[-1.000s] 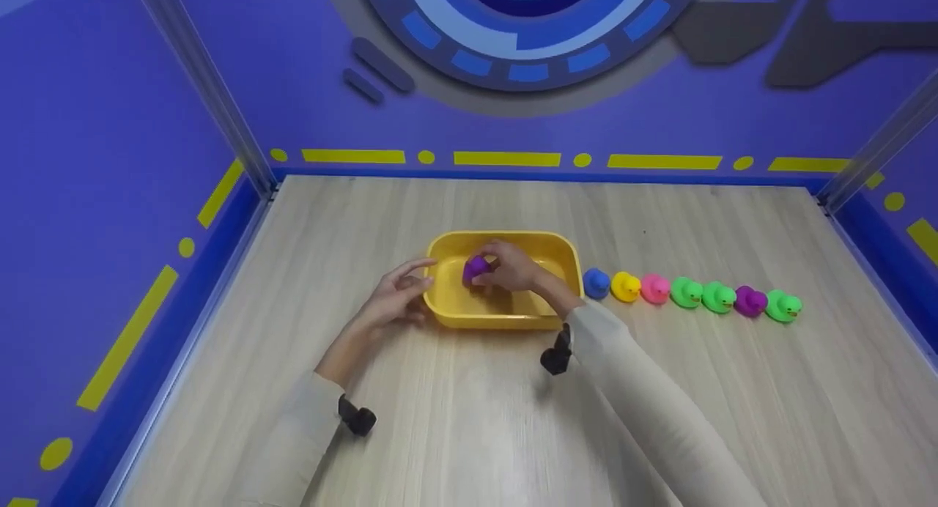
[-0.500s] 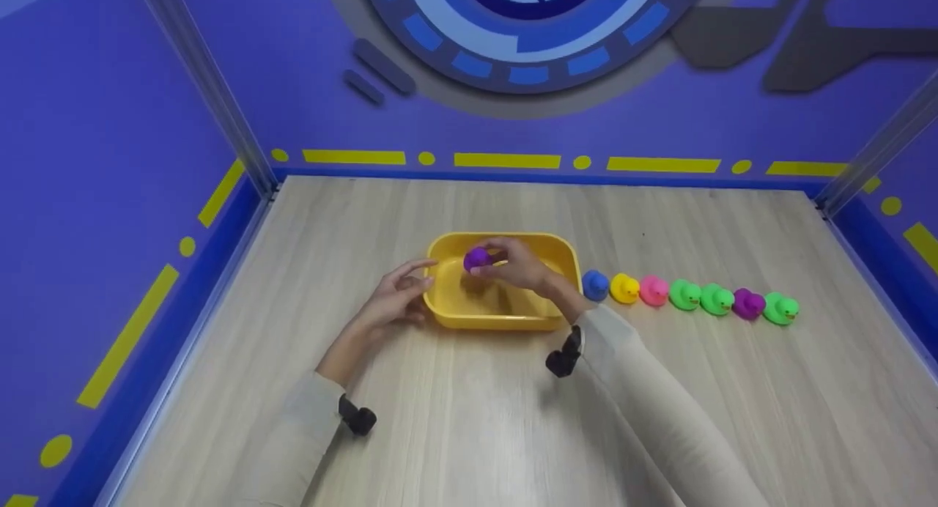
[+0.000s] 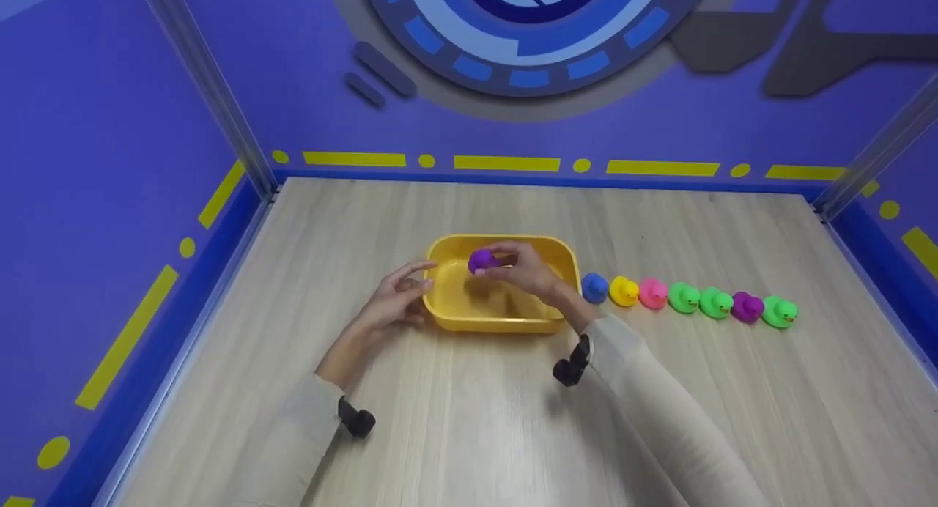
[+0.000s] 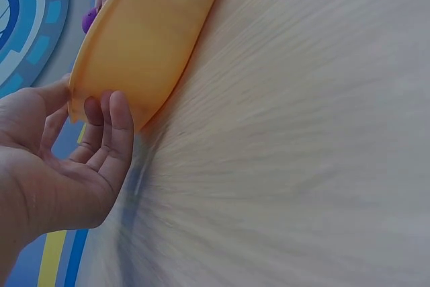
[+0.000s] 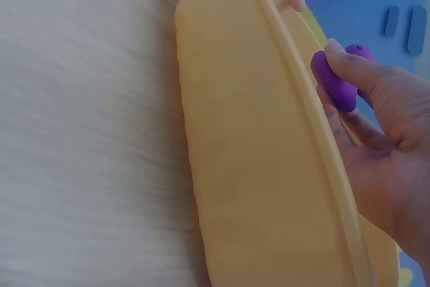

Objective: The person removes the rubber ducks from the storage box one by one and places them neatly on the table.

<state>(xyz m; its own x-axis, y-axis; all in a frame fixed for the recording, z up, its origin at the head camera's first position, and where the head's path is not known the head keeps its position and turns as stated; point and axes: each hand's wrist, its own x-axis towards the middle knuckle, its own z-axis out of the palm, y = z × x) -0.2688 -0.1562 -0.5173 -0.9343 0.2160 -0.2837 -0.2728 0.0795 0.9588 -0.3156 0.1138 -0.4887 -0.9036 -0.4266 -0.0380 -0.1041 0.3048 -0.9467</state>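
My right hand (image 3: pixel 524 270) pinches a purple rubber duck (image 3: pixel 481 261) between thumb and fingers, held above the inside of a yellow plastic basin (image 3: pixel 506 324). In the right wrist view, the duck (image 5: pixel 334 82) shows beside the basin's rim, its head partly behind the thumb. My left hand (image 3: pixel 392 298) holds the basin's left end. The left wrist view has its thumb at the rim and curled fingers (image 4: pixel 119 122) against the outer wall. No other duck shows on the visible part of the basin's floor.
Right of the basin, a row of rubber ducks runs along the wooden table (image 3: pixel 469 419): blue (image 3: pixel 595 288), yellow (image 3: pixel 623 291), pink (image 3: pixel 653 294), two green, purple (image 3: pixel 747 307), and green (image 3: pixel 780 311) at the end. Blue printed panels (image 3: pixel 293 119) wall the table's back and sides.
My right hand has raised the purple duck from low inside the basin and drawn it slightly right. My left hand stays at the basin's left end.
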